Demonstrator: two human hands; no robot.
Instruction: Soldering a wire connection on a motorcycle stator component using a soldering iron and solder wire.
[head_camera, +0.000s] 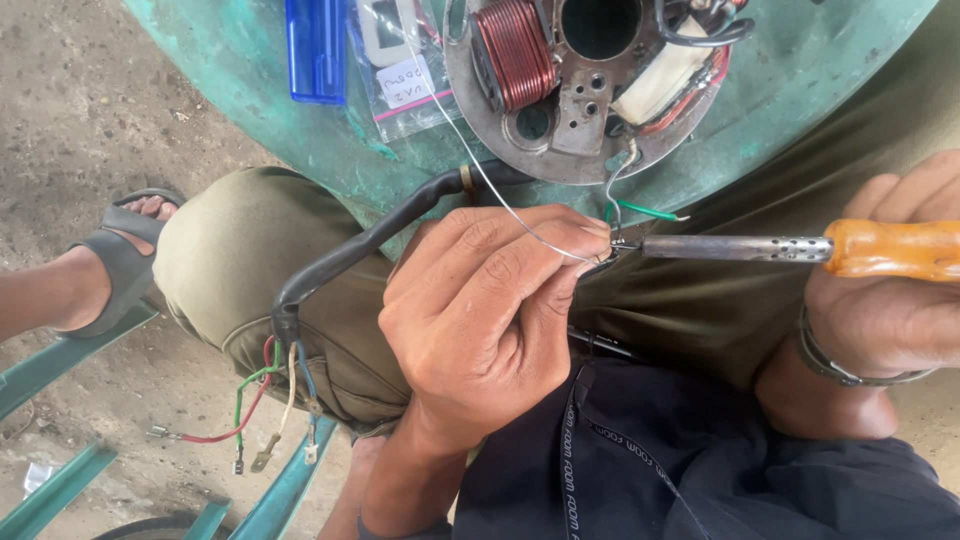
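My left hand (480, 310) pinches a thin silver solder wire (500, 195) and small wire ends at its fingertips. My right hand (890, 290) grips the orange handle of a soldering iron (760, 248), whose metal tip meets those fingertips. Just above, a round metal stator plate (570, 130) with a red copper coil (515, 50) lies on a green table (790, 90). A black sheathed cable (350, 250) runs from the plate over my knee and ends in several coloured wires (255, 400) with terminals.
A blue plastic case (315, 45) and a clear bag with a label (405, 85) lie on the table's left part. My sandalled foot (110, 260) rests on dusty ground. Green metal bars (60, 490) stand at lower left.
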